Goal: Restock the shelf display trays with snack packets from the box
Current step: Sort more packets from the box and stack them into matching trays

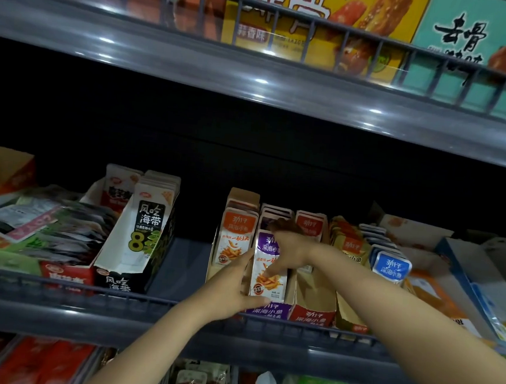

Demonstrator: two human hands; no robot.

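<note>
Purple snack packet (269,272) upright, in purple tray (268,310)

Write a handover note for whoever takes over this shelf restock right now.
Left grip: open, pressed flat against the left edge of the front purple packet.
Right grip: curled over that packet's top, thumb on its face.
Done: purple tray holds a row of packets.
Left: red tray beside it has packets only at the back; supply box not in view.

Shelf (185,265): grey, wire rail (57,282) in front.
Left: heaped packets (61,228), black kelp tray (123,281).
Right: purple tray (266,309) touching red tray (311,314).
</note>
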